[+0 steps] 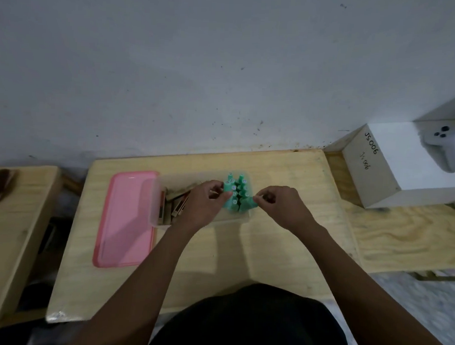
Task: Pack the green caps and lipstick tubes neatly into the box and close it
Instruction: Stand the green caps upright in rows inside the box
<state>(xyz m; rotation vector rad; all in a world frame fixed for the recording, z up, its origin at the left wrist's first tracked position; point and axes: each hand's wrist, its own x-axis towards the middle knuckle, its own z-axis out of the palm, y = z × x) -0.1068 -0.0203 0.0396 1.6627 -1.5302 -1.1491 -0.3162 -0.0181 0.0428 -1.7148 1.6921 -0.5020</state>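
A clear plastic box (155,200) stands on the wooden table. In its right end several green caps (236,192) stand upright, packed in rows. Brown lipstick tubes (177,208) lie in its left end. My left hand (204,205) reaches into the box and pinches a green cap at the left of the cluster. Over the box's right end, my right hand (279,205) holds another green cap (250,202) between thumb and fingers. The pink lid (126,220) lies flat on the table to the left of the box.
The wooden table (283,238) meets a grey wall at its far edge. A white cardboard box (392,162) marked JS006 sits on a bench at the right, with a white controller beside it. Another wooden surface (16,216) stands at the left.
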